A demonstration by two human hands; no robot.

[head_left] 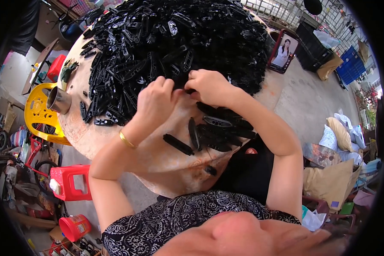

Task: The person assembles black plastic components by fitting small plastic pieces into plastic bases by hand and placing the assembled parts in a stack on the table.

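Note:
My left hand (157, 99) and my right hand (210, 87) meet at the near edge of a big heap of long black plastic pieces (136, 64), fingers bent and pinched close together. Dark plastic shows between the right fingers; what the left fingers pinch is hidden behind them. Nearer to me, just below the right hand, lies a smaller group of black slotted pieces (217, 122). One loose black piece (178, 144) rests on the round table (151, 155) between my forearms. A gold bracelet circles my left wrist.
A metal cup (59, 100) stands at the table's left edge, beside a yellow plastic chair (38, 113). A phone (283, 51) is propped upright at the right edge. Below left are a red stool (70, 182) and red bucket (74, 227). Sacks (339, 134) and crates (313, 47) stand right.

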